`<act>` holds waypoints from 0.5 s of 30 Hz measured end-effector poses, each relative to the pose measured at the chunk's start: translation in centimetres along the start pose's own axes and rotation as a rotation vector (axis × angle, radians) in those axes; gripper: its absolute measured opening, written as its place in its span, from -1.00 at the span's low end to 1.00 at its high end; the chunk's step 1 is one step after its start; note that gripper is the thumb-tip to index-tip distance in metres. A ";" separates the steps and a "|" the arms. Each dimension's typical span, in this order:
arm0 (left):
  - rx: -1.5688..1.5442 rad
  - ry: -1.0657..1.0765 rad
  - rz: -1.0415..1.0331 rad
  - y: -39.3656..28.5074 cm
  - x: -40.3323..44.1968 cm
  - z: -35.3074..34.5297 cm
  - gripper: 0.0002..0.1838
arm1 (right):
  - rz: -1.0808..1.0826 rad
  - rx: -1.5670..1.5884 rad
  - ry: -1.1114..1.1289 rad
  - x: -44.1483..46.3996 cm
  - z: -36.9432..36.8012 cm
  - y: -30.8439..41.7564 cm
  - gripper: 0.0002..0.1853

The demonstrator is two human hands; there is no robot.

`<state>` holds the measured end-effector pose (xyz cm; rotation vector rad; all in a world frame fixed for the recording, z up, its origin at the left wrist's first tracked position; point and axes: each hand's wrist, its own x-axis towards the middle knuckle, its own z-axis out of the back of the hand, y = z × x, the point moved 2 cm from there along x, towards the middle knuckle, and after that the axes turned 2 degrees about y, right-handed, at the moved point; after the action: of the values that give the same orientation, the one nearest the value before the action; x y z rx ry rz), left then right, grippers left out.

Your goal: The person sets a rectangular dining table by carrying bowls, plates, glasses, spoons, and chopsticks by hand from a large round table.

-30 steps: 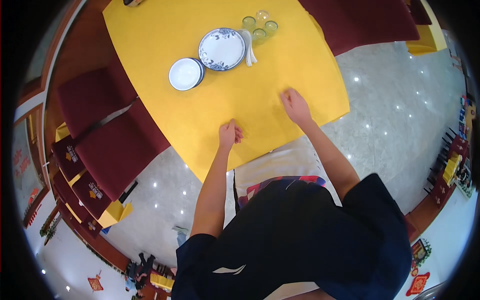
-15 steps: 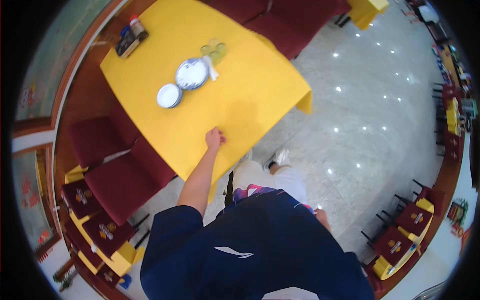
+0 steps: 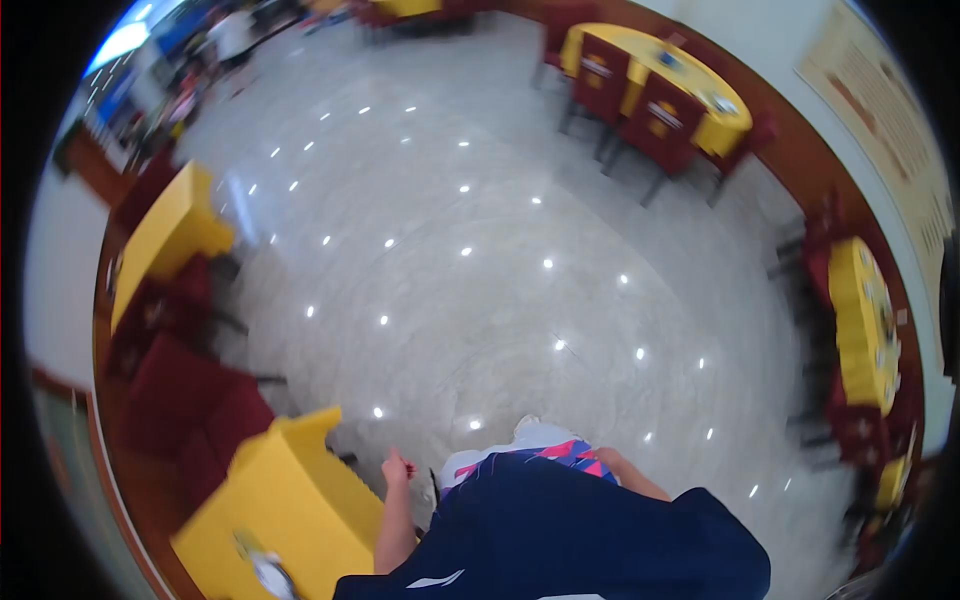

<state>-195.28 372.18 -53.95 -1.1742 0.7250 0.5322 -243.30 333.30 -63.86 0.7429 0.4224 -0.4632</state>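
My left hand [image 3: 398, 466] is low in the view, beside the near corner of a yellow-covered table [image 3: 300, 515]. It holds nothing, its fingers loosely bent and a little apart. Close against the patterned lower edge of my dark blue shirt [image 3: 570, 525] is my right hand [image 3: 607, 461]; its fingers are too hidden to read. A blurred plate [image 3: 272, 577] with glasses near it shows on the yellow table at the bottom edge.
Shiny grey floor [image 3: 460, 290] stretches ahead. Dark red chairs [image 3: 190, 400] stand at the left, near another yellow table [image 3: 165, 235]. A round table [image 3: 640, 60] with chairs stands at the upper right, a long table [image 3: 862, 320] at the right. A person [image 3: 232, 38] is far off.
The view has swung away from the tabletop to the open floor; the table has shifted to the lower left. My right hand has left the table and come to my side.
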 end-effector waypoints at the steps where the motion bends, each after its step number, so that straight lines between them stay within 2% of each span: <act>1: -0.004 0.060 0.008 -1.6 -0.2 -3.0 -0.35 | -0.453 0.488 -0.034 -1.6 2.4 0.9 -0.69; 2: 0.056 0.093 -0.012 -4.1 0.3 -6.5 -0.35 | -0.888 0.982 -0.054 -2.3 5.3 1.0 -0.68; 5: 0.150 0.291 -0.027 -9.2 -0.2 -15.9 -0.44 | -0.943 1.064 -0.262 -3.3 9.9 -2.3 -0.70; 7: 0.255 0.323 -0.018 -10.3 -0.6 -19.4 -0.45 | -0.952 1.395 -0.435 -3.5 13.4 -2.3 -0.71; 11: 0.469 0.346 -0.005 -13.5 0.2 -27.9 -0.49 | -0.843 1.454 -0.520 2.2 22.4 -5.1 -0.71; 12: 0.526 0.340 0.013 -14.6 1.0 -29.0 -0.49 | -0.785 1.496 -0.542 4.2 23.4 -5.5 -0.71; 13: 0.570 0.326 0.018 -15.3 -0.6 -27.0 -0.50 | -0.791 1.521 -0.544 3.3 23.5 -3.2 -0.71; 15: 0.647 0.308 0.068 -17.2 2.9 -29.5 -0.53 | -0.802 1.551 -0.528 7.0 26.9 -4.2 -0.71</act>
<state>-187.86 338.79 -51.45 -0.6261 1.1036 0.1426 -234.47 309.40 -51.97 1.8633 -0.2791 -1.7838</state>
